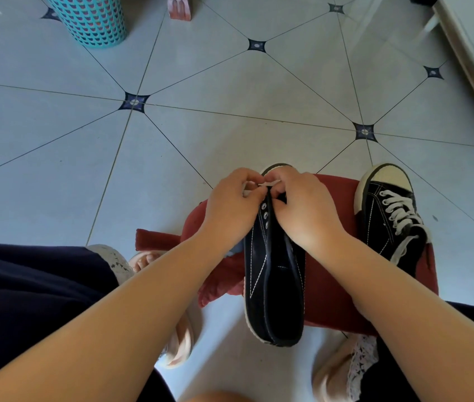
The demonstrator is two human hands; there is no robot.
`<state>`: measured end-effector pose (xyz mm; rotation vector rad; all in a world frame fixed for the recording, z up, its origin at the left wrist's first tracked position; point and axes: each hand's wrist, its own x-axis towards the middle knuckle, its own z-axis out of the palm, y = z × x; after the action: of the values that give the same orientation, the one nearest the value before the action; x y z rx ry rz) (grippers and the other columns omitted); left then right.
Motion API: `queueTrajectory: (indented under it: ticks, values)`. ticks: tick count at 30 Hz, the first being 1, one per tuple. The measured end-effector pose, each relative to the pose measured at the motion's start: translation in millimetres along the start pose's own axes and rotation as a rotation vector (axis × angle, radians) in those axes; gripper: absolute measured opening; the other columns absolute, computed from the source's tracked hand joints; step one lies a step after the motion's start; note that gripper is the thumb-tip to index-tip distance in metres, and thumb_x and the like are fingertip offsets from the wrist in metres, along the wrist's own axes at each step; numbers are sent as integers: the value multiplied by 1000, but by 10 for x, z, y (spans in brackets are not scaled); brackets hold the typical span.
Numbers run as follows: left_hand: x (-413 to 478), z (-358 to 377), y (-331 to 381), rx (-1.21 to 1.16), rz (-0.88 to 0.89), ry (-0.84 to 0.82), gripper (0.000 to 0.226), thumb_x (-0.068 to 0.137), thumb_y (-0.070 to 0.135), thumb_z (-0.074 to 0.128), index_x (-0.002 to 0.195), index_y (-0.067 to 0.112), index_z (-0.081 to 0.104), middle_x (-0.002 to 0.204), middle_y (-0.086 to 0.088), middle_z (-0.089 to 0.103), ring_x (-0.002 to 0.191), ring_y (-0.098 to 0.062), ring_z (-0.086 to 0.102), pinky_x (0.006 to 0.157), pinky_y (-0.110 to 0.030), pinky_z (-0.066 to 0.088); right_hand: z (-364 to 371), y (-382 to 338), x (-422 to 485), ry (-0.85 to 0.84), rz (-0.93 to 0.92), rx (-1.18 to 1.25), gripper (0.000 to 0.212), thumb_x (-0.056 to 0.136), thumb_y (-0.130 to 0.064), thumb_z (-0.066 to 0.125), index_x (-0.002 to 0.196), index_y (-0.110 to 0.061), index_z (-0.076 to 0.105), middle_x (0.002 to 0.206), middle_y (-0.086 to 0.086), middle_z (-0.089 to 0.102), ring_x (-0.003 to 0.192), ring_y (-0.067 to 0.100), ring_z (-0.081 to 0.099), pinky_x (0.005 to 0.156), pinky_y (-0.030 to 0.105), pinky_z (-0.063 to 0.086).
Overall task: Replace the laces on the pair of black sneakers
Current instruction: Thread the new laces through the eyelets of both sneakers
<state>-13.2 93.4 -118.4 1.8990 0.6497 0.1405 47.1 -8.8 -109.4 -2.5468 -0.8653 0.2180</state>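
Fingers of the left hand point(234, 200) and right hand point(302, 206) pinch the thin white lace point(265, 184) at the toe end of the unlaced black sneaker point(273, 274) on the red cloth point(331, 288), which looks soft and floppy, so hold it near its tip.

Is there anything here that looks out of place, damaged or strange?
Nothing looks damaged or spilled. The only mismatch: the middle sneaker has bare eyelets, with the left hand and right hand pinching a white lace near its toe, while the other sneaker beside it is already laced.
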Motion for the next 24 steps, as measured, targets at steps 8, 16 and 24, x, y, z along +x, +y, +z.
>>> queueTrajectory:
  ticks: [8, 16, 24]
  values:
    - [51, -30, 120, 86, 107, -130, 28, 69, 35, 71, 95, 27, 66, 102, 2, 62, 90, -11, 56, 63, -14, 34, -214, 13, -1, -114, -133, -106, 42, 79, 6, 47, 119, -6, 45, 92, 9, 58, 83, 28, 56, 66, 36, 44]
    - [-9, -46, 12, 266, 79, -99, 33, 79, 20, 56, 110, 30, 63, 111, -3, 57, 98, -17, 54, 74, -26, 35, -276, 76, 16, -55, -108, -21, 43, 82, 9, 46, 120, -9, 45, 86, 1, 57, 81, 19, 54, 69, 29, 43]
    - [-28, -5, 145, 238, 123, -65, 42, 79, 5, 55, 116, 25, 59, 118, 5, 54, 86, -8, 48, 76, -18, 36, -888, 87, 18, 227, 64, 271, 30, 83, -2, 56, 105, -21, 53, 71, -14, 57, 75, 4, 54, 69, 6, 37]
